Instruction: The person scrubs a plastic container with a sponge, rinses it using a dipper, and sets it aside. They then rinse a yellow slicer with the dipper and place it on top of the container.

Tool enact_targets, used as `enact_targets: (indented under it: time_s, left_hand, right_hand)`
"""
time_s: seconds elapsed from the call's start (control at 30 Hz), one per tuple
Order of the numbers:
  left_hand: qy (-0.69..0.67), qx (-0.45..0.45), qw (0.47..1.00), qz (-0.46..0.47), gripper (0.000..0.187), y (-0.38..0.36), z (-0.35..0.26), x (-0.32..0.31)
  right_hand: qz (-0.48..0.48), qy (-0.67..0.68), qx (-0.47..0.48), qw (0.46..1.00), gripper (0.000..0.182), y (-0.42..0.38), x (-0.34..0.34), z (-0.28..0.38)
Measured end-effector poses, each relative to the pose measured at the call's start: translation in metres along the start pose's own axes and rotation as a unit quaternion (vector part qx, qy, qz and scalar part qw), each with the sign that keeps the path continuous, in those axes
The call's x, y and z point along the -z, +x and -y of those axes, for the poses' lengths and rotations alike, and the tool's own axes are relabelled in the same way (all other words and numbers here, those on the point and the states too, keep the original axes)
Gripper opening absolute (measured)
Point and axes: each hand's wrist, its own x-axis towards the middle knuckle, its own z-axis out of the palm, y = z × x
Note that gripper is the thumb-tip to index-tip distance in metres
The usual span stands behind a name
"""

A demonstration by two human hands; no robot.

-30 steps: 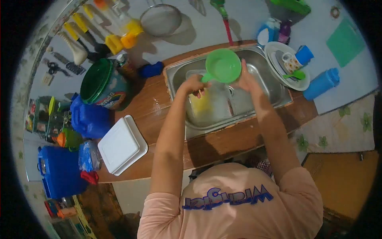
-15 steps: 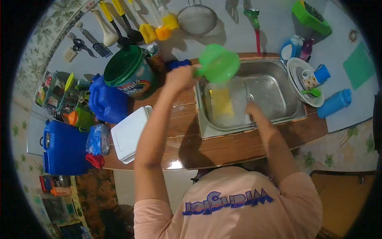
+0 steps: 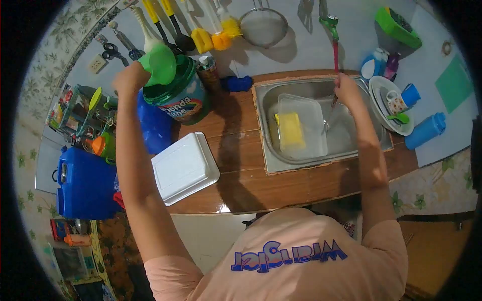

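On the left, my left hand (image 3: 131, 79) grips the handle of a green dipper (image 3: 162, 65). The dipper is over the mouth of a green bucket (image 3: 183, 103) with a printed label. To the right, my right hand (image 3: 349, 90) is closed around the lower part of a red hose (image 3: 336, 55) that hangs from the green faucet (image 3: 330, 22). Below it, in the metal sink (image 3: 351, 135), a clear plastic container (image 3: 315, 135) lies with a yellow sponge cloth (image 3: 290, 129) showing at its left side.
A white lidded tub (image 3: 186, 168) rests on the wooden counter left of the sink. Blue jugs (image 3: 85, 183) stand farther left. Stacked plates and cups (image 3: 391, 103) and a blue bottle (image 3: 426, 130) sit at the right. Utensils and a strainer (image 3: 263, 27) hang on the wall.
My left hand has carried the dipper left from above the sink to the bucket. My right hand has left the container and moved up to the red hose.
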Motion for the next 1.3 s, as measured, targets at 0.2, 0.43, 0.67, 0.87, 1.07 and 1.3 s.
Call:
enact_targets:
  time_s: [0.2,0.43,0.67,0.87,1.07,1.3]
  left_hand:
    - [0.017,-0.048,0.999,0.006,0.034,0.023,-0.024,-0.056]
    - [-0.158,-0.096,0.975,0.120,0.035,0.106,0.036,-0.080]
    - [-0.274,-0.034,0.958,0.074,0.034,0.051,0.048,0.012]
    - [-0.347,-0.091,0.924,0.133,0.034,-0.025,-0.036,0.092]
    - [-0.292,-0.251,0.920,0.065,0.038,-0.044,-0.149,0.084]
    - [-0.278,-0.308,0.905,0.089,0.040,-0.064,-0.229,0.063]
  right_hand:
    - [0.005,0.029,0.029,0.999,0.029,-0.007,-0.002,0.041]
    - [0.080,0.153,0.031,0.984,0.023,-0.006,0.026,0.058]
    - [0.109,0.141,0.122,0.976,0.017,0.014,0.023,0.057]
    - [0.194,0.054,0.181,0.963,0.015,0.045,0.008,0.067]
    - [0.225,-0.022,0.156,0.962,0.020,0.068,-0.019,0.058]
    - [0.270,-0.008,0.117,0.956,0.025,0.066,-0.018,0.037]
